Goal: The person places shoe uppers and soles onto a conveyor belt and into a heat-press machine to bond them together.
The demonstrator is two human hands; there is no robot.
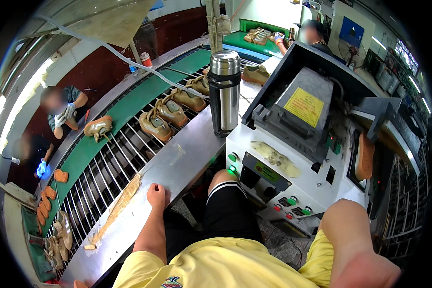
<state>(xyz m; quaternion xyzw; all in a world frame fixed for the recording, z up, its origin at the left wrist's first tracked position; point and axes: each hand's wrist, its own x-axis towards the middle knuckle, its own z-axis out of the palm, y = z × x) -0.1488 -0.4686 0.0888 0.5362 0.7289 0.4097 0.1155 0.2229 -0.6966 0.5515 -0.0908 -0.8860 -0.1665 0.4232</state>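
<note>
My left hand [156, 195] rests on the metal ledge [189, 158] beside the conveyor, its fingers curled into a loose fist with nothing visible in it. My right arm is bent at the lower right. A blurred, reddish part of it, probably my right hand [369, 271], is close to the camera, and its fingers cannot be made out. In front of me stands a white machine [293, 185] with green and red buttons. An orange-brown shoe sole [365, 157] faces outward at its right side. Neither hand touches the machine.
A steel flask [225, 96] stands on the ledge. Tan shoes [157, 126] sit on the roller conveyor [113, 165]; soles [44, 206] and a shoe [98, 127] lie on the green belt [129, 103]. Gloved co-workers [65, 113] work across it; another person [314, 36] is behind the machine.
</note>
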